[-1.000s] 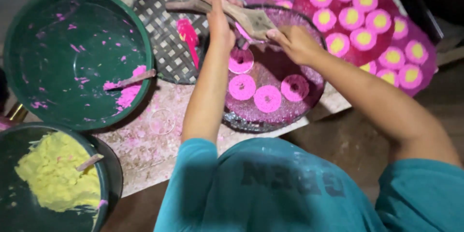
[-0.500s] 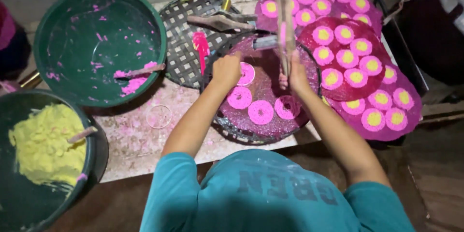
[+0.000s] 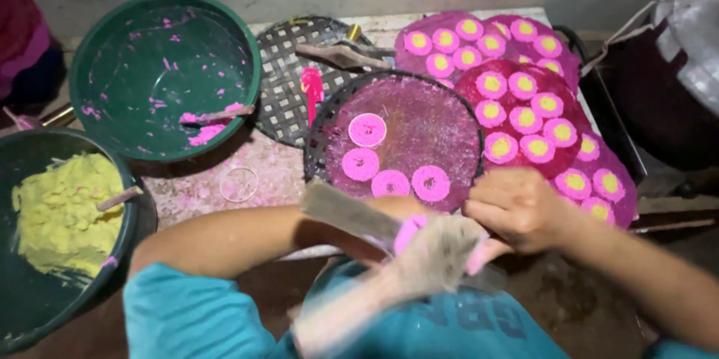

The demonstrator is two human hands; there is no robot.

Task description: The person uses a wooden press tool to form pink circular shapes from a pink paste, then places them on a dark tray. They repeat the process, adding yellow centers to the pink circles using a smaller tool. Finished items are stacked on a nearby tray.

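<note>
- Pink dough is clinging to the wooden paddles (image 3: pixel 389 254), which are now sitting low in the head view, pulled down to the near edge of the round woven tray (image 3: pixel 449 101); half a second ago they were standing upright over the middle of that tray, and a second ago they were lying across its far rim.
- The right hand (image 3: pixel 517 209) is closing around one end of the paddles just at the tray's near-right rim, fingers curled tight on the wood.
- The left hand is hiding behind the blurred paddles at the tray's near edge; only the forearm (image 3: pixel 247 235) is showing, so I cannot tell how its fingers are set.
- A lump of pink dough (image 3: pixel 408 232) is sitting between the paddle faces, which suggests a new disc is being pressed rather than laid down.
- Four pink discs (image 3: pixel 391 181) are lying on the tray's near half, the same count as before, so nothing has been added yet.
- Right of the tray, finished discs with yellow centres (image 3: pixel 524 116) are filling overlapping trays.
- Left of the tray, the green basin (image 3: pixel 101 67) is holding smears of pink dough, and nearer, further left, the dark basin (image 3: pixel 135 217) is holding yellow dough (image 3: pixel 60 213).
</note>
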